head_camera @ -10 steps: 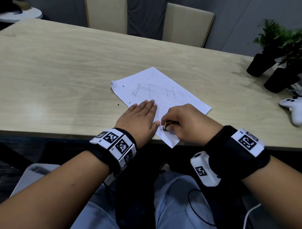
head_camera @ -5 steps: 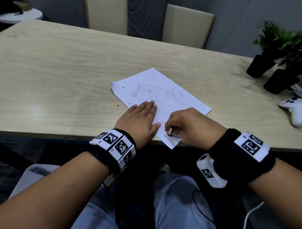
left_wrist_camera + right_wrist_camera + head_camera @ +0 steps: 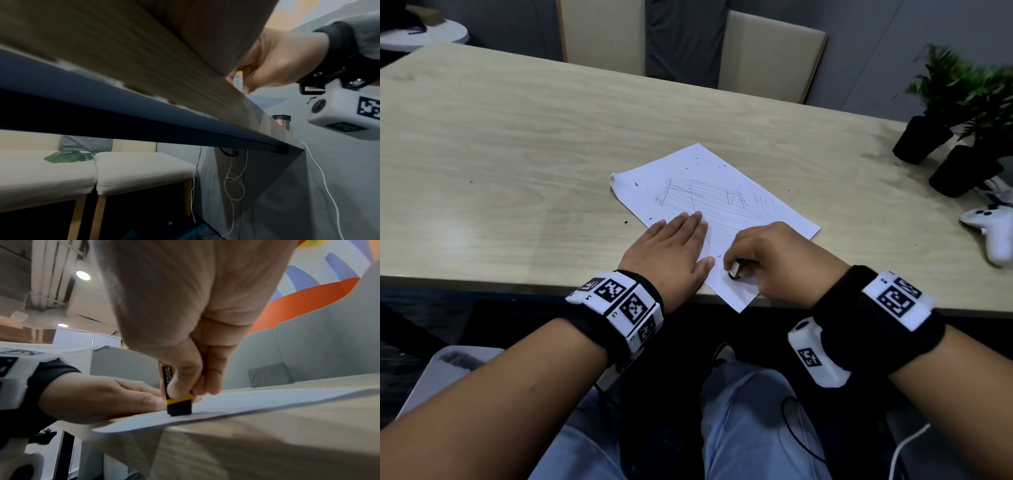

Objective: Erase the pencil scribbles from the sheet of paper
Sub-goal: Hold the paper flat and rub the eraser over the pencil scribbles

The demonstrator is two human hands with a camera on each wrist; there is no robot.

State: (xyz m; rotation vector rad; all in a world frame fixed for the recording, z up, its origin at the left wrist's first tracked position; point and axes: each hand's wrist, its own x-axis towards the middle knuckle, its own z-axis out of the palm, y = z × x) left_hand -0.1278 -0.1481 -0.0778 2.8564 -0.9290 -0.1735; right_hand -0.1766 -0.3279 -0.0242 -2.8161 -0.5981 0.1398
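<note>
Head view: a white sheet of paper [image 3: 709, 212] with grey pencil scribbles [image 3: 715, 202] is laid askew on a pale wooden table [image 3: 517, 154], its near corner jutting past the table's near edge. The left hand [image 3: 671, 250] is laid flat on the sheet's left part, fingers straight. The right hand [image 3: 774, 260] is curled around a small black eraser in a yellow sleeve [image 3: 734, 270], pressed on the sheet's near part.

Left wrist view: the table's underside is seen, with the right hand [image 3: 283, 61] beyond it.

Right wrist view: the eraser [image 3: 178, 404] is pinched upright between thumb and fingers [image 3: 213, 373], its black tip on the sheet [image 3: 257, 400]; the left hand [image 3: 98, 397] is just beside it.
</note>
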